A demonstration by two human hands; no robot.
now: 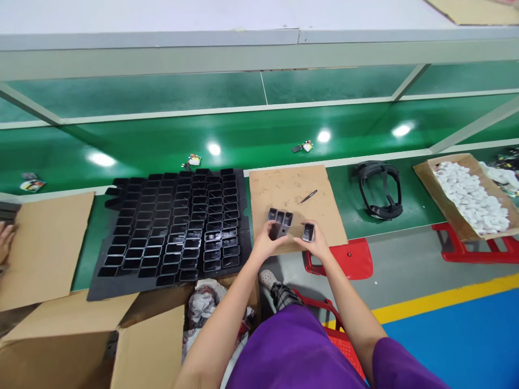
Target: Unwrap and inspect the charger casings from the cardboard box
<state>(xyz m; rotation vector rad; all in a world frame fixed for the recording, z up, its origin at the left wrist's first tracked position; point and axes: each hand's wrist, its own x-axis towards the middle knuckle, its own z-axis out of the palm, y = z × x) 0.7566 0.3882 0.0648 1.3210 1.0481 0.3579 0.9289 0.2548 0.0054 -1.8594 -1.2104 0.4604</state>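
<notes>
My left hand point(265, 242) is closed around a group of three black box-shaped cases point(279, 219) held side by side, their openings facing up and away. A single black case point(308, 232) is gripped in my right hand point(317, 244), a short way to the right of the others. Both hands are over the near part of a brown cardboard sheet point(263, 189). On that sheet, beyond my right hand, lie black tweezers point(308, 196). Many similar black cases point(174, 224) stand in rows on a dark board point(243, 237) to the left.
An open carton point(150, 351) and a bag of wrapped material point(203, 302) are below the bench at left. A black headset point(379, 189) and a tray of white parts point(470, 197) lie right. Red stools point(352, 259) stand underneath. Another person's hand point(5, 237) shows far left.
</notes>
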